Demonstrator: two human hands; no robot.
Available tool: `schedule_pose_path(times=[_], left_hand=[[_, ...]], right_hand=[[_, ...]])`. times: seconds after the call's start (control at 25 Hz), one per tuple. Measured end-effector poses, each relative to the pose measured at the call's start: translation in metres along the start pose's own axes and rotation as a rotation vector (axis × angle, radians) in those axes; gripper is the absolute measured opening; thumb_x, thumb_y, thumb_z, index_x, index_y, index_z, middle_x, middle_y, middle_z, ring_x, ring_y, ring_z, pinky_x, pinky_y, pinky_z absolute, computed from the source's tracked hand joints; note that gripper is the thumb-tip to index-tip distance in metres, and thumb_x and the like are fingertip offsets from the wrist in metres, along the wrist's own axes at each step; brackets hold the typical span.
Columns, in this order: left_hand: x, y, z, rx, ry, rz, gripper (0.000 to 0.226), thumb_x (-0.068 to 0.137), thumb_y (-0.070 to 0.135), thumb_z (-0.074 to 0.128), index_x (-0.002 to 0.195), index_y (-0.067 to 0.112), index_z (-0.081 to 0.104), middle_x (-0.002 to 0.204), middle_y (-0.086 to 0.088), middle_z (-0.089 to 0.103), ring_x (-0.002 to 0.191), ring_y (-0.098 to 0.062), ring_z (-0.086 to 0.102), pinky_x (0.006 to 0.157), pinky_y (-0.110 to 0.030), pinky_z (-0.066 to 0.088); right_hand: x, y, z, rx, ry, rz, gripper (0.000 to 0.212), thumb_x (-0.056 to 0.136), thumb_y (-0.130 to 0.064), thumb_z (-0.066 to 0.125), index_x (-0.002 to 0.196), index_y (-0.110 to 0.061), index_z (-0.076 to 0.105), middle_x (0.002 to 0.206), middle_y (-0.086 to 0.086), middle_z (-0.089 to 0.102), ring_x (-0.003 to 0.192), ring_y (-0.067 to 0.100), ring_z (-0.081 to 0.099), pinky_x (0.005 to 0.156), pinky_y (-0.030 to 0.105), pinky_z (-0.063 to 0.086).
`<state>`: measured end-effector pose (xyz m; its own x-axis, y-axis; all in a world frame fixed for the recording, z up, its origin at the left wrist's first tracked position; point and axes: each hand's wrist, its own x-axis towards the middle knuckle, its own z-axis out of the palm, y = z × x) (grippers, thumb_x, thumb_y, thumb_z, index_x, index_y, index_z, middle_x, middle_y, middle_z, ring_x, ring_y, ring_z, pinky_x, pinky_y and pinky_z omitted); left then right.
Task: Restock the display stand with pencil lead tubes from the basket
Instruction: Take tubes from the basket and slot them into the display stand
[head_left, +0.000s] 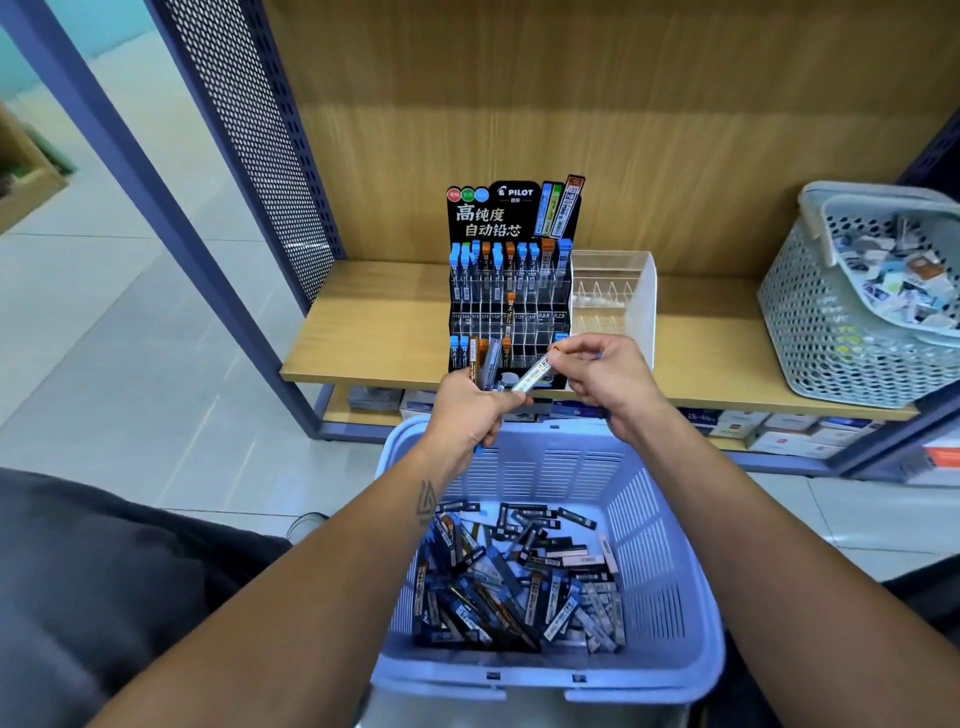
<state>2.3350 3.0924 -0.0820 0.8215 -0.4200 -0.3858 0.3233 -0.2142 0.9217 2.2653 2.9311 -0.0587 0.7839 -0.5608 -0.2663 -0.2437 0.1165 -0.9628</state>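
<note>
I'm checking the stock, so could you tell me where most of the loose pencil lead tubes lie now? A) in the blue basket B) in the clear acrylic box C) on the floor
A: the tubes lie heaped in the blue basket below the hands.

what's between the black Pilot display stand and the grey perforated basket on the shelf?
Head view: a clear acrylic organiser right beside the black Pilot display stand, then bare wooden shelf up to the grey perforated basket.

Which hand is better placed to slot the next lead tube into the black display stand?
Right. The right hand pinches one clear lead tube by its end, just before the black display stand. The left hand grips a bundle of tubes.
</note>
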Motion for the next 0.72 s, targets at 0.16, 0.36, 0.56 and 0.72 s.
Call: schedule_pose_path(times=[0.16,0.36,0.56,0.72], left_hand=[[0.021,0.009,0.007,-0.061,0.114,-0.046,0.037,0.085,0.012,0.081,0.104,-0.012,0.061,0.066,-0.020,0.061,0.039,-0.012,0.037,0.037,-0.023,0.032],[0.029,0.024,0.019,-0.303,-0.026,-0.169,0.044,0.084,0.023,0.082,0.112,0.003,0.055,0.059,-0.001,0.054,0.047,-0.011,0.040,0.040,-0.023,0.031],[0.032,0.012,0.019,-0.405,-0.142,-0.201,0.027,0.094,0.023,0.071,0.103,0.007,0.052,0.064,-0.006,0.052,0.048,-0.014,0.040,0.039,-0.022,0.030],[0.033,0.002,0.017,-0.362,-0.121,-0.169,0.030,0.093,0.028,0.073,0.100,0.006,0.053,0.063,-0.004,0.050,0.048,-0.013,0.040,0.038,-0.022,0.028]], right_hand=[[0.022,-0.011,-0.009,-0.266,0.224,-0.231,0.011,0.088,-0.010,0.076,0.098,-0.007,0.075,0.085,0.002,0.070,0.061,0.000,0.057,0.066,0.019,0.048],[0.045,-0.036,-0.010,-0.618,0.247,-0.495,0.017,0.091,-0.016,0.072,0.107,-0.011,0.077,0.097,-0.001,0.070,0.086,0.010,0.060,0.084,0.024,0.047],[0.060,-0.018,-0.004,-0.856,0.135,-0.482,0.018,0.095,-0.016,0.068,0.110,-0.010,0.075,0.106,0.007,0.074,0.093,0.021,0.066,0.086,0.030,0.050],[0.065,-0.003,-0.001,-0.931,0.118,-0.409,0.018,0.096,-0.018,0.067,0.112,-0.014,0.075,0.107,0.007,0.074,0.097,0.023,0.067,0.087,0.035,0.053]])
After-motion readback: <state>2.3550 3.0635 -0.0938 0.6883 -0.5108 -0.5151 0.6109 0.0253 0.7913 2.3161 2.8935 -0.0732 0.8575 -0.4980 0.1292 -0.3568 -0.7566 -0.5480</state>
